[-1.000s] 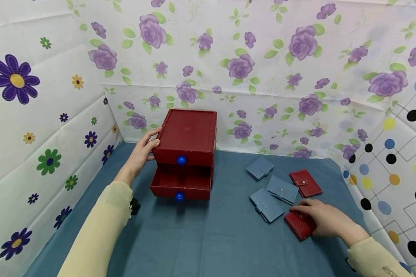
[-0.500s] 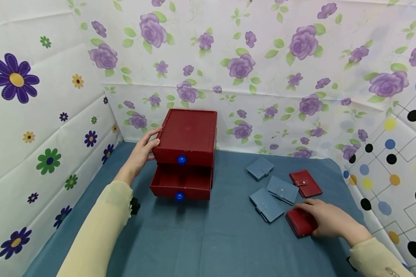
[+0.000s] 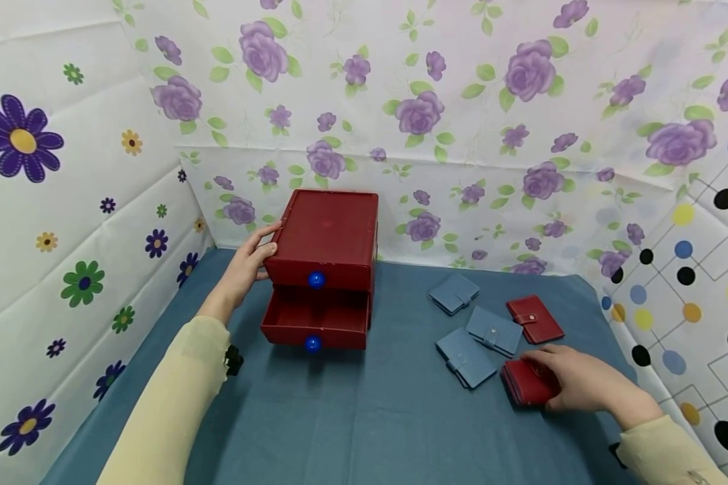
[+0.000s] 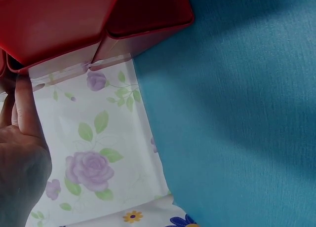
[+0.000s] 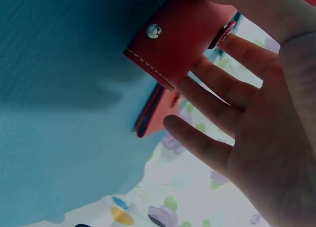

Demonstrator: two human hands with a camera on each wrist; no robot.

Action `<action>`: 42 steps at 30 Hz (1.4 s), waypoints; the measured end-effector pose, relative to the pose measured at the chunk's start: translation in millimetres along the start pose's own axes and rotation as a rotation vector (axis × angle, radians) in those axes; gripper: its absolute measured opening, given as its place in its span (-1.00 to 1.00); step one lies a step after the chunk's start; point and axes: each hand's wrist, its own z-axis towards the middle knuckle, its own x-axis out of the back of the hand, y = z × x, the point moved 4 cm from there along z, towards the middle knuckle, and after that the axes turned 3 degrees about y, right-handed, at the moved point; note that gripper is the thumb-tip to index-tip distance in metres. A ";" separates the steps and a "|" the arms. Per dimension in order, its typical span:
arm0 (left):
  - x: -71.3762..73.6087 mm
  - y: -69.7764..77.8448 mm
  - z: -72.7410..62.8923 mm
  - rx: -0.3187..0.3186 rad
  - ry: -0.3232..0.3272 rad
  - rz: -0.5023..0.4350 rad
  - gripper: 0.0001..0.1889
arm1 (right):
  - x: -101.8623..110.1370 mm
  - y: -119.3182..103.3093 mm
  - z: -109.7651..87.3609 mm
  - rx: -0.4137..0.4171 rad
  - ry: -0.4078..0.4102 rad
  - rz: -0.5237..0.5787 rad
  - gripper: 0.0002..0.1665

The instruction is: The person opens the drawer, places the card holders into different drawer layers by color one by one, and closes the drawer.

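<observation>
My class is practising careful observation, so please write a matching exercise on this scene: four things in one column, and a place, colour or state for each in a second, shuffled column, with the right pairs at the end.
Things
1. left hand
2. right hand
3. lower drawer
4. drawer knobs

Place, colour or state
A. pulled open
B. gripping a red wallet
C. blue
D. against the side of the red cabinet

Pairs: 1-D, 2-B, 3-A, 4-C

Rose-patterned backdrop (image 3: 370, 87) upright behind a blue tablecloth (image 3: 400, 417)
</observation>
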 end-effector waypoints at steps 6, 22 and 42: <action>2.0 0.5 -1.1 0.005 -0.005 0.001 -0.36 | 6.3 -24.1 0.3 -0.001 -0.019 0.020 0.02; 1.7 -3.0 -4.2 0.015 -0.002 0.007 -0.35 | 26.8 -115.9 23.6 0.250 0.159 0.024 0.04; 8.1 10.8 -1.9 0.045 -0.039 0.091 -0.31 | 49.8 -232.7 66.5 0.435 0.343 0.132 0.07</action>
